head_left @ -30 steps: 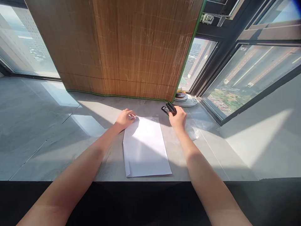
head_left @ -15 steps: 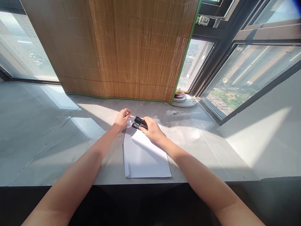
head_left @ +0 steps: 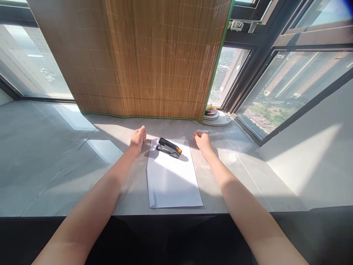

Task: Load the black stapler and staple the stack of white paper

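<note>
A black stapler [head_left: 168, 148] with an orange end lies on the upper part of a sheaf of white paper [head_left: 173, 184], its arm raised from its base. Left of the paper, my left hand [head_left: 138, 138] is closed in a loose fist; what it holds, if anything, is hidden. My right hand [head_left: 202, 141] is to the right of the paper, low over the counter, with fingers curled together. Just above its knuckles shows a tiny grey metal piece [head_left: 206, 131], too small to name surely. Whether the right fingertips pinch something cannot be seen.
The grey counter [head_left: 68, 184] ends at a dark front edge. Behind it hangs a bamboo blind [head_left: 154, 62] with green trim. A stack of plates [head_left: 216, 117] stands in the back corner by the windows [head_left: 298, 88]. A white wall [head_left: 317, 165] borders the right.
My right hand has let go of the stapler and moved right, to the small metal pieces on the counter. My left hand has drawn slightly left and curled tighter. The stapler stays on the paper.
</note>
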`<state>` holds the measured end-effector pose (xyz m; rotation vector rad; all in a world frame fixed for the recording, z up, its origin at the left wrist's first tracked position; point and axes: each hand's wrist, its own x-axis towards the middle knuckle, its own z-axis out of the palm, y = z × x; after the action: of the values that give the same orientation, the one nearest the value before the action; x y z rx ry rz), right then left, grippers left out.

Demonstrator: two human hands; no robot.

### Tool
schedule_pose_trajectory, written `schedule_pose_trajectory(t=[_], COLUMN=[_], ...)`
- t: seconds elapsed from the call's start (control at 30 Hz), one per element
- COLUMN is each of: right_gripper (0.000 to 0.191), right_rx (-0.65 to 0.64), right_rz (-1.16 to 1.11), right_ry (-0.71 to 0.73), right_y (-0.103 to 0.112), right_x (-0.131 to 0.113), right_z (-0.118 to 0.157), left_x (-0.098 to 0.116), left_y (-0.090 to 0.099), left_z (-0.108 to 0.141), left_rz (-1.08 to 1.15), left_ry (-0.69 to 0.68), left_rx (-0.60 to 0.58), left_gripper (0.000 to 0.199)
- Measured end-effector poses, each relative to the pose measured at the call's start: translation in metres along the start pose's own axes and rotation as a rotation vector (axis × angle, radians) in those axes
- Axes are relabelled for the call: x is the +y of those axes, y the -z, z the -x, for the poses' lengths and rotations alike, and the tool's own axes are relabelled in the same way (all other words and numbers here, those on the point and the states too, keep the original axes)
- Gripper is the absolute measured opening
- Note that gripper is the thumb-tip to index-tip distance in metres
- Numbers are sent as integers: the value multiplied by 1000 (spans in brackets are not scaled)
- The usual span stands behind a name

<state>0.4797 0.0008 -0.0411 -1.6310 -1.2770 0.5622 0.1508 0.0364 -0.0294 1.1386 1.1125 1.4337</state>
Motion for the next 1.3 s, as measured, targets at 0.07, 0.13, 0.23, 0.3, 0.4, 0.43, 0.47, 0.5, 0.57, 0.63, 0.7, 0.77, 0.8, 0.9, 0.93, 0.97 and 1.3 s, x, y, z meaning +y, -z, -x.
schedule_pose_trajectory(t=[0.07, 0.13, 0.23, 0.3, 0.4, 0.43, 0.47, 0.5, 0.57, 0.63, 0.7, 0.77, 0.8, 0.9, 0.93, 0.97, 1.3], right_gripper=[48, 50, 47, 39, 38, 41, 42, 40, 32, 27, 21, 17, 16, 20, 22, 24, 49], right_rx=[-25, 2, -70, -275, -510, -533, -539, -540, -543, -551, -550, -533, -516, -445, -426, -416, -456], right_rz=[-59, -30, 7, -7, 47, 72, 91, 107, 134, 158, 182, 200, 207, 228, 232, 238, 34], right_ry=[-68, 0, 249, 415, 573, 584, 575, 557, 528, 510, 482, 441, 420, 360, 343, 324, 139], right_y=[4, 3, -3, -11, -27, -32, -35, -38, -37, -29, -13, 8, 21, 64, 77, 89, 131], right_x=[9, 6, -15, -31, -46, -48, -48, -48, -45, -40, -34, -26, -21, -2, 5, 11, 32], right_z=[-6, -2, 18, 36, 58, 63, 66, 67, 67, 64, 62, 62, 62, 63, 63, 62, 36], left_x=[2, 3, 4, 3, 3, 3, 4, 5, 7, 8, 8, 7, 7, 7, 7, 7, 6], left_y=[2, 4, 6, 6, 6, 7, 7, 7, 8, 7, 6, 4, 4, 2, 1, 1, -1], left_z=[-1, -2, -3, -4, -5, -4, -4, -3, -1, 0, 0, 1, 1, 1, 1, 1, -1], left_rz=[92, 130, 153, 154, 147, 144, 142, 139, 137, 132, 107, 69, 52, 25, 18, 12, 28], left_ry=[39, 34, 5, -8, 2, 9, 14, 19, 22, 15, 3, -3, -3, 4, 5, 5, 38], left_rx=[19, 43, 104, 125, 110, 102, 94, 87, 78, 71, 68, 66, 67, 72, 73, 72, 92], left_gripper=[60, 58, 55, 55, 56, 56, 55, 55, 53, 53, 53, 53, 52, 53, 52, 52, 53])
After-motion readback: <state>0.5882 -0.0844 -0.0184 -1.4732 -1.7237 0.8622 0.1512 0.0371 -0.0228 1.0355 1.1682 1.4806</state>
